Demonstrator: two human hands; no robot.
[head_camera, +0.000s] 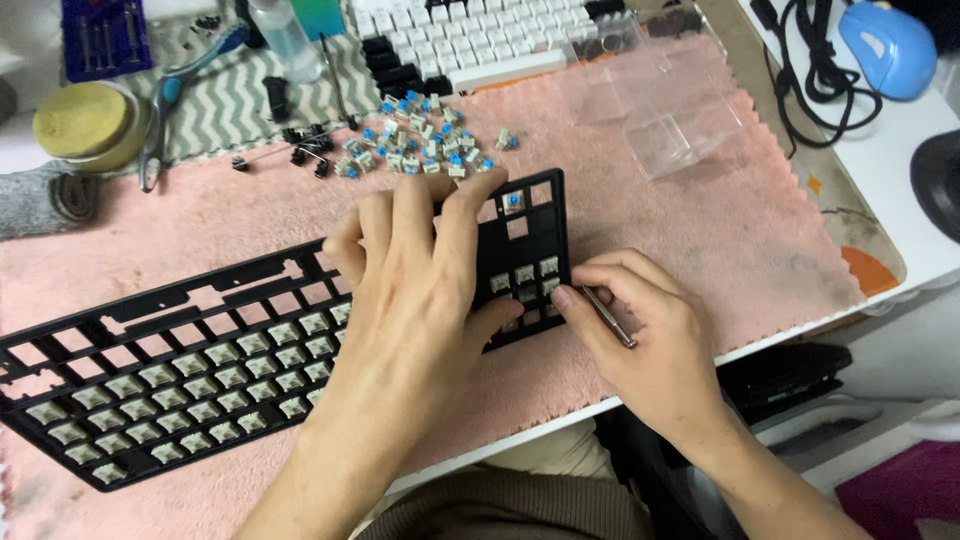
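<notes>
A black keyboard plate (150, 300) with several grey switches lies on a pink towel (700, 200). My left hand (420, 270) presses flat on the plate's right part, fingers spread over the frame. My right hand (640, 330) grips a thin metal tool (608, 316), its tip at the switches (525, 275) near the plate's right end. One blue-stemmed switch (513, 201) sits in the plate's top right corner.
A pile of loose blue-stemmed switches (420, 145) lies behind the plate. A white and black keyboard (470, 40), clear plastic box (660, 100), blue mouse (888, 45), black cables (820, 70), scissors (165, 100) and a yellow-lidded tin (85, 122) stand further back.
</notes>
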